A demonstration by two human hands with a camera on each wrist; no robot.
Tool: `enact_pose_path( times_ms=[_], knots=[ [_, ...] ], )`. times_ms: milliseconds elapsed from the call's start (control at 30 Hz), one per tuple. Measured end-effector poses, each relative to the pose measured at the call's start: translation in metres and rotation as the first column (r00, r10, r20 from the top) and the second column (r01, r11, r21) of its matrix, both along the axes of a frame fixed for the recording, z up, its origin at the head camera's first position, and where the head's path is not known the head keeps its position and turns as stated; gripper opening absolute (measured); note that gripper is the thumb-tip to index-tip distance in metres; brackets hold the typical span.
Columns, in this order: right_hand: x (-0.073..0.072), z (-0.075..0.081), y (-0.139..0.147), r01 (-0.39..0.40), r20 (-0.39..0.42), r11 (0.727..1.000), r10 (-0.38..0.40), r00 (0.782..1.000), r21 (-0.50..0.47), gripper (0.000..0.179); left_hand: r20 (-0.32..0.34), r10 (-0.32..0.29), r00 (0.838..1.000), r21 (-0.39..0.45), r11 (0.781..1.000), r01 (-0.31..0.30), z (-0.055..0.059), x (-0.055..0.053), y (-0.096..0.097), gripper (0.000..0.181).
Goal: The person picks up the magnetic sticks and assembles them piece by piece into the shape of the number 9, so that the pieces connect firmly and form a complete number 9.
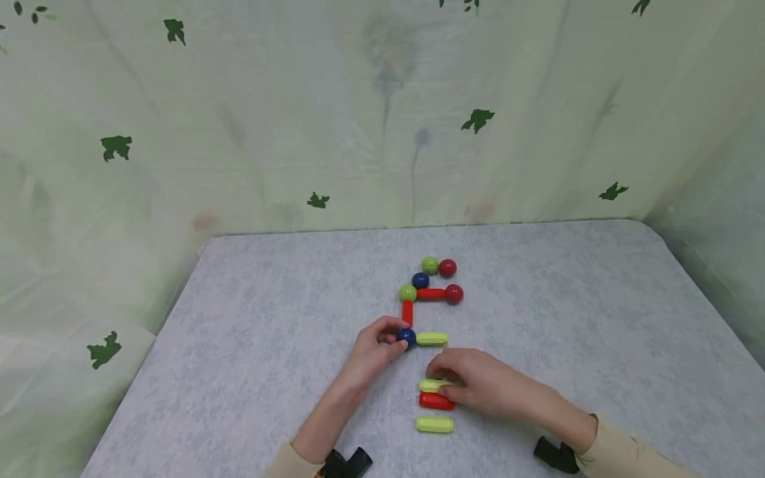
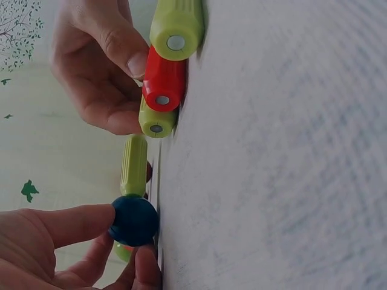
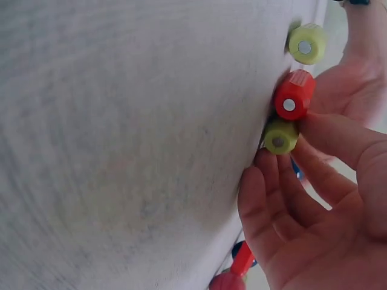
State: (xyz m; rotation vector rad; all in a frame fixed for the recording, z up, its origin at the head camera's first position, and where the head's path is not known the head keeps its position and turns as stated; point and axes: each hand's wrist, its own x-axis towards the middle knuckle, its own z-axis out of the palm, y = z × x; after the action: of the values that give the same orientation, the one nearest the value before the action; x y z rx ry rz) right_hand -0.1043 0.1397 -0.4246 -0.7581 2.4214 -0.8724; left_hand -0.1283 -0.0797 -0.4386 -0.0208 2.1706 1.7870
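Observation:
My left hand (image 1: 372, 352) pinches a dark blue ball (image 1: 406, 338) between thumb and fingers. A yellow-green rod (image 1: 433, 338) sticks out from that ball to the right. From its far side a red rod (image 1: 408, 313) leads to a green ball (image 1: 408, 293), where another red rod (image 1: 430, 294) runs right to a red ball (image 1: 454, 294). Nearer the front, my right hand (image 1: 484, 384) has thumb and fingers around a second yellow-green rod (image 3: 280, 138). Against that one lies a loose red rod (image 1: 436, 401), close by the thumb. Silver discs show in the rod ends.
Another yellow-green rod (image 1: 435, 425) lies apart, nearest the front. Behind the joined pieces are a blue ball (image 1: 421, 281), a green ball (image 1: 429, 265) and a red ball (image 1: 447, 268). The grey table (image 1: 269, 318) ends at a patterned curtain (image 1: 358, 133).

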Motion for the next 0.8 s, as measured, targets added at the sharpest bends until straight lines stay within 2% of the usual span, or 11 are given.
enact_pose_path(
  times_ms=[200,333,467,533,600,667,800],
  knots=[
    [0.003,0.001,0.002,0.009,-0.020,1.000,-0.009,1.000,-0.009,0.025,-0.012,0.004,1.000,-0.006,1.000,-0.004,-0.001,-0.001,0.000,0.026],
    [0.005,0.001,0.011,0.039,0.013,0.993,-0.038,0.999,-0.111,0.025,-0.016,0.006,1.000,-0.014,1.000,-0.006,-0.002,-0.001,0.001,0.026],
    [0.001,0.002,0.018,0.127,0.079,0.964,-0.111,0.991,-0.232,0.025,-0.016,0.008,1.000,-0.022,1.000,-0.008,-0.002,0.000,0.001,0.026],
    [-0.006,0.003,0.021,0.208,0.123,0.941,-0.180,0.976,-0.268,0.027,-0.014,0.008,1.000,-0.021,1.000,-0.009,-0.002,0.000,0.001,0.027],
    [-0.013,0.003,0.024,0.295,0.172,0.910,-0.254,0.952,-0.290,0.030,-0.012,0.008,1.000,-0.019,1.000,-0.008,-0.002,0.000,0.001,0.027],
    [-0.021,0.003,0.027,0.386,0.219,0.876,-0.332,0.918,-0.289,0.034,-0.008,0.008,1.000,-0.020,1.000,-0.009,-0.001,0.000,0.001,0.027],
    [-0.037,-0.001,0.032,0.506,0.275,0.820,-0.438,0.856,-0.268,0.038,-0.005,0.009,1.000,-0.017,1.000,-0.009,-0.001,-0.001,0.001,0.027]
  ],
)
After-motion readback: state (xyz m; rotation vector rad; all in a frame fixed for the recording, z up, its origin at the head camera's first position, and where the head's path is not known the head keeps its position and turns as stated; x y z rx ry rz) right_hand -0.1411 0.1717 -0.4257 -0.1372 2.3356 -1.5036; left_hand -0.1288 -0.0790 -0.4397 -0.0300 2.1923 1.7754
